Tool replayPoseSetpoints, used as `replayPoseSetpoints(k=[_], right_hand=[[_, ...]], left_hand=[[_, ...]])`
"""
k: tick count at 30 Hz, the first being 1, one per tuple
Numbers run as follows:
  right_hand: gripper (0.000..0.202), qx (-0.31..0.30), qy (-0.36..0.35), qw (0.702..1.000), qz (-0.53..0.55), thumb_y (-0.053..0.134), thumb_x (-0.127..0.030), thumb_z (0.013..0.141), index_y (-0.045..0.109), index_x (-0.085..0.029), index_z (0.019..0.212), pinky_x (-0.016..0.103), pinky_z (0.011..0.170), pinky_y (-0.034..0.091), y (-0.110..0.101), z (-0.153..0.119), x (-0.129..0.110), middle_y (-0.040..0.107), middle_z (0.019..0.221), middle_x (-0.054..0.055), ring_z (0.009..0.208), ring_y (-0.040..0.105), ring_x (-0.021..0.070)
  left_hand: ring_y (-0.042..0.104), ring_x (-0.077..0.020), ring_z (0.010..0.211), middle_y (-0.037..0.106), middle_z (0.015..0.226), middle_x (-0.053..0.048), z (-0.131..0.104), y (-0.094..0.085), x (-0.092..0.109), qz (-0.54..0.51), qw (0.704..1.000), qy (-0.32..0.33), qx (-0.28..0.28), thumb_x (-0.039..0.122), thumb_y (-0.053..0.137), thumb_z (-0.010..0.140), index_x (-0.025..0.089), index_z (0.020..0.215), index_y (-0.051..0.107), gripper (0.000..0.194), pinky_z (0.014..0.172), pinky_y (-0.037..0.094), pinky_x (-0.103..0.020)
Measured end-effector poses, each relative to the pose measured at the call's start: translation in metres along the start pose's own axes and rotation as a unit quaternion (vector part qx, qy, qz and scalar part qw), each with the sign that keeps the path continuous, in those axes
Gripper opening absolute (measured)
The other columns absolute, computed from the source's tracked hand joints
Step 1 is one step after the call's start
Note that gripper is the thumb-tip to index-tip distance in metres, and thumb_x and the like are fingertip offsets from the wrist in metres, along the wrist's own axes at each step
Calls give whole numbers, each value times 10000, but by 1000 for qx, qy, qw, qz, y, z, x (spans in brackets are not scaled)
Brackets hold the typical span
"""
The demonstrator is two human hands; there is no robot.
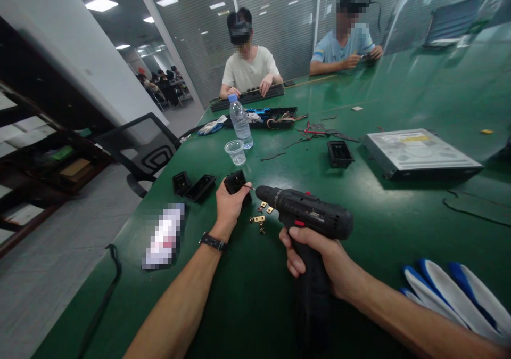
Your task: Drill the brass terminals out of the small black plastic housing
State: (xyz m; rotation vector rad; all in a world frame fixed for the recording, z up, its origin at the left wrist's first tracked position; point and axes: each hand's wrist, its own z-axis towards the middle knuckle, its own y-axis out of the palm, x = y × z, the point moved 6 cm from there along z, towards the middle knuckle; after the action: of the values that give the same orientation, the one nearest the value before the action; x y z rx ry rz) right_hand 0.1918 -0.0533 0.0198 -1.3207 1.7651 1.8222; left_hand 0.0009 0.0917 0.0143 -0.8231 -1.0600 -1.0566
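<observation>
My right hand (315, 252) is wrapped round the grip of a black cordless drill (307, 210), its chuck pointing left. In front of the chuck, my left hand (231, 202) grips a small black plastic housing (235, 180) between thumb and fingers. The drill's thin bit comes close to the housing by my left thumb; whether it touches I cannot tell. Just right of my left hand, several small brass-coloured plates (259, 219) and screws (262, 229) lie on the green table (247, 306). Two more black housings, one of them a long open one (200, 188), rest to the left.
A water bottle (241, 122) and a plastic cup (235, 153) stand beyond my left hand. A disc drive (423, 154) and another black housing (340, 154) lie at the right. White-blue gloves (459, 295) rest near my right forearm. Two people (251, 63) sit across the table.
</observation>
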Motion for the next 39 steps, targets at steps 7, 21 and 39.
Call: replayPoseSetpoints(k=[7, 21, 39], right_hand=[[219, 5, 5, 1000, -15, 536, -322, 895, 631, -137, 827, 302, 542, 407, 0, -1, -1, 538, 495, 11, 476, 506, 150], [218, -4, -8, 1000, -14, 533, -305, 896, 636, -131, 816, 300, 548, 414, 0, 1, 0, 538, 487, 6, 457, 488, 135], [207, -14, -16, 1000, -20, 533, -305, 893, 633, -130, 844, 295, 551, 416, 3, 1, -4, 552, 492, 2, 471, 516, 138]], left_hand=[[586, -139, 761, 641, 849, -31, 1, 0, -3, 2, 1000, 5, -6, 357, 813, 605, 138, 873, 640, 387, 727, 504, -268], [602, -137, 774, 660, 875, -34, 1, 2, -2, -12, 1000, 8, -13, 349, 813, 604, 135, 903, 640, 406, 742, 506, -267], [625, -134, 755, 678, 875, -20, 1, 4, -1, -51, 997, -28, -54, 271, 847, 553, 134, 938, 642, 457, 754, 524, -290]])
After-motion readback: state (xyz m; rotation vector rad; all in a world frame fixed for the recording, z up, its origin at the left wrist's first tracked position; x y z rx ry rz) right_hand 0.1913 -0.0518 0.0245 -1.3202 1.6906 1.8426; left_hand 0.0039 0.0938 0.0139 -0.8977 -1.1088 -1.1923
